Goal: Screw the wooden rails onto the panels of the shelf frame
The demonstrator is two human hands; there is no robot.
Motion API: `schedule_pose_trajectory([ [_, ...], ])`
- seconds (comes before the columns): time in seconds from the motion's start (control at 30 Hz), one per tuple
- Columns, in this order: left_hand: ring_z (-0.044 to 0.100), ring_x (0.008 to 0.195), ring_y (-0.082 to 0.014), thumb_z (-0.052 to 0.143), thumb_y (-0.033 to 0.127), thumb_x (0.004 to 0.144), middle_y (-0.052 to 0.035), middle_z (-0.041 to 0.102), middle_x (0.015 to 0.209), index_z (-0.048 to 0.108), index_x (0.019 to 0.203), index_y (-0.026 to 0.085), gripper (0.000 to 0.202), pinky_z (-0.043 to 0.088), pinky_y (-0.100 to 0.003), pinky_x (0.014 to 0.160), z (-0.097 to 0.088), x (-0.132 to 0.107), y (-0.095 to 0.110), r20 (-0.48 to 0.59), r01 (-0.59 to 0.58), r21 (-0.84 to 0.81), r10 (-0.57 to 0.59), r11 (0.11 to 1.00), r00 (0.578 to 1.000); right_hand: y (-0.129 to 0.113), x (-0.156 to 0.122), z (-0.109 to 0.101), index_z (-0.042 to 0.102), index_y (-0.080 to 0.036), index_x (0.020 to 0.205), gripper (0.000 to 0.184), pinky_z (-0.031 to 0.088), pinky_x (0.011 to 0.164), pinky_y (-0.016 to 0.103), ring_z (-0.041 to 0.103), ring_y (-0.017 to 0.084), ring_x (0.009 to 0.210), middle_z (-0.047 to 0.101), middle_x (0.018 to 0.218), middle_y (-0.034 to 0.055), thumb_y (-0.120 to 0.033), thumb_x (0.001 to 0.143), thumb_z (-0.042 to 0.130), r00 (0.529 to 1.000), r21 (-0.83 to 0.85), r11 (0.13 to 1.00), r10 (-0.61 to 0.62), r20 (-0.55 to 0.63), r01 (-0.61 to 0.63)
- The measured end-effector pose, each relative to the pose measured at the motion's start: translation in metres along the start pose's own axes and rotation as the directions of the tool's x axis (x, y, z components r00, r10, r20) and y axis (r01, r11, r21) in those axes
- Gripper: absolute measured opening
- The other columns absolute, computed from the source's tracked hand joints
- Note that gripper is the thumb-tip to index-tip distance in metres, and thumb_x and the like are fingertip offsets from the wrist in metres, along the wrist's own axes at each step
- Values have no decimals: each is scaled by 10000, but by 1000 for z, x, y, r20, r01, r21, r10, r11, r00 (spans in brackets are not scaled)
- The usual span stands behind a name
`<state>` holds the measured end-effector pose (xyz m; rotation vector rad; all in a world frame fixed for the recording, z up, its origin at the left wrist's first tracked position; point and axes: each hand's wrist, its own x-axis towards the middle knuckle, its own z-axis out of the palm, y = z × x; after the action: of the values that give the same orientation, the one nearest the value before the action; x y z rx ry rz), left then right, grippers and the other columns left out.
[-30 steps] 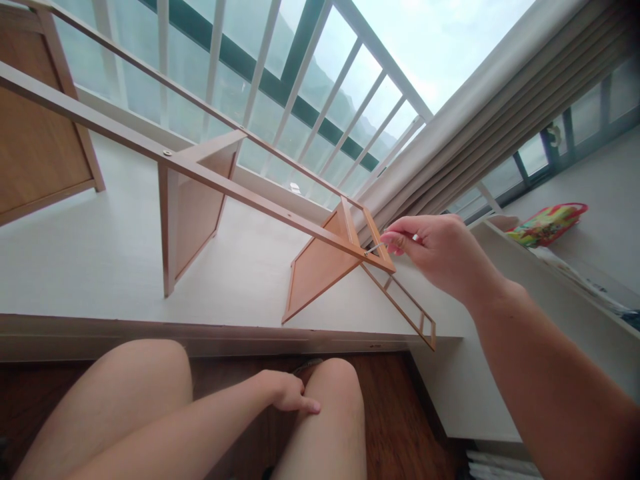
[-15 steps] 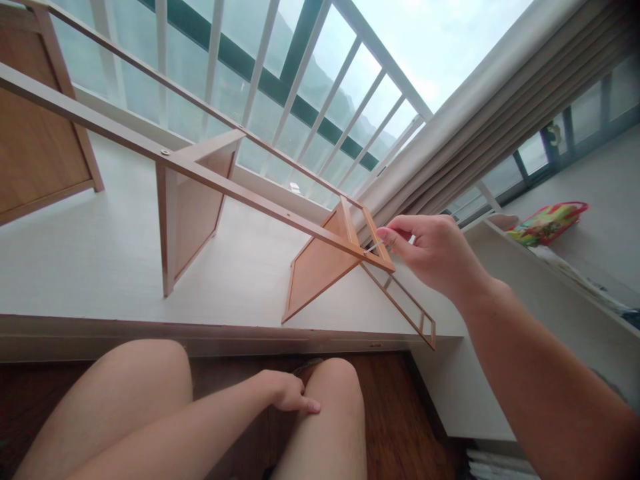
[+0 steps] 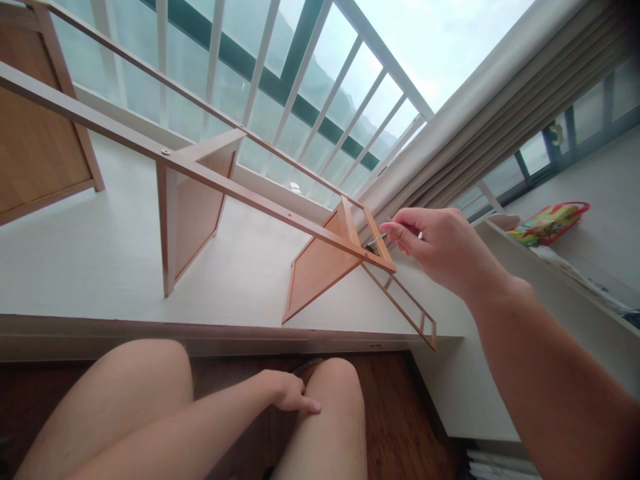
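Observation:
My right hand pinches a thin metal hex key. The key's far end meets the wooden rail near its right end, at a small dark screw hole. That rail is part of a brown wooden frame with upright panels, the closest being the right panel. My left hand rests against my right leg, thumb stretched out over it and holding nothing visible. Some of its fingers are hidden.
The frame stands on a white ledge below a window with white bars. A slim wooden ladder-like piece juts past the ledge edge. Beige curtains hang at right, above a white shelf with a colourful bag.
My right hand has turned a little and shifted slightly, and the hex key shows at a different angle between its fingers. The left hand and the frame stay in place.

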<state>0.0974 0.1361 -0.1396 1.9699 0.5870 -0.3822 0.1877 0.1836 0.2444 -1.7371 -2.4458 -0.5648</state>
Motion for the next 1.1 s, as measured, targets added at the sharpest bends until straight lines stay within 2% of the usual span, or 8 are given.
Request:
schedule_pose_trajectory([
  [0.1,600,1136,-430,298,934,670,-224,638,1233,668,1205,147,1022,474,-560,968,0,1,0,8,-5,4,5,1000,1000,7,0,-4,609,-216,698,301,290,584,286,472,147,561,556,583,-8,-381,930,513,997,-27,997,-75,33,76],
  [0.27,597,1140,-431,303,939,663,-225,632,1243,663,1214,150,1028,466,-563,980,1,2,0,12,-7,5,7,1000,1000,16,-3,3,647,-219,810,217,341,633,282,572,168,678,660,739,14,-322,938,506,993,-21,993,-114,23,114],
  [0.53,610,1116,-429,307,929,673,-235,634,1232,668,1198,134,1020,466,-560,976,-1,-1,1,8,-15,-1,15,1000,1000,14,-7,16,656,-209,849,169,395,676,261,593,149,688,682,772,6,-241,928,510,985,109,980,-160,-64,166],
  [0.7,614,1120,-409,305,925,676,-219,641,1231,678,1185,159,992,468,-523,983,0,0,1,3,-1,0,1,1000,1000,10,-7,18,655,-212,832,180,389,656,264,568,150,658,667,737,10,-261,931,513,987,134,978,-152,-60,159],
  [0.9,607,1124,-427,300,937,662,-228,641,1225,673,1192,146,1023,476,-547,968,0,1,0,3,-4,3,4,1000,1000,10,-6,21,654,-209,833,196,396,660,267,558,152,661,655,731,19,-261,937,497,989,194,971,-131,-63,141],
  [1.1,595,1153,-421,299,930,676,-223,625,1256,658,1217,144,1019,470,-543,991,0,1,0,10,-5,7,5,1000,1000,16,-8,27,660,-199,831,217,408,651,262,568,151,663,656,728,23,-324,937,517,989,290,947,-121,-83,140],
])
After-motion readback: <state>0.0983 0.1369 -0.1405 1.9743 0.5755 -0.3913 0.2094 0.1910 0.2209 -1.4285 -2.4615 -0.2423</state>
